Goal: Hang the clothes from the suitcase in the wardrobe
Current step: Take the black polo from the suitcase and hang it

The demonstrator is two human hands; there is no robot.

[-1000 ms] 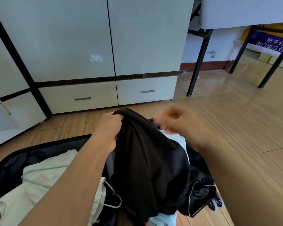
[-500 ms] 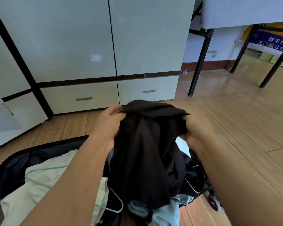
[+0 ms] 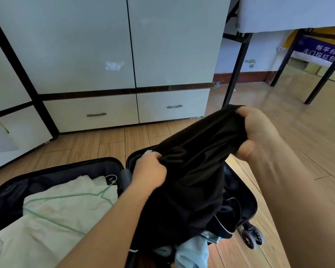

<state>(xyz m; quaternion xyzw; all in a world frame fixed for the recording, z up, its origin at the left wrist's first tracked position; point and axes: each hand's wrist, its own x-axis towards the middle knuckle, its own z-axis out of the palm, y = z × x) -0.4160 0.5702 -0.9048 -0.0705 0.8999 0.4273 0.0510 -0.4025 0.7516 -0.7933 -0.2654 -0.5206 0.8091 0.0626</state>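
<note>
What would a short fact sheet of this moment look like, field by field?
left hand: the left hand grips the black garment low, over the suitcase
right hand: the right hand grips its top edge, raised higher
suitcase: the suitcase lies open on the wooden floor
left half: white garment with a green hanger on it
right half: dark clothes; light blue garment at the near edge
wardrobe: wardrobe doors ahead shut

A blue banner (image 3: 323, 53) behind the black legs at the far right carries white Chinese characters, cut off: "新平台" above "无门槛红包".
</note>
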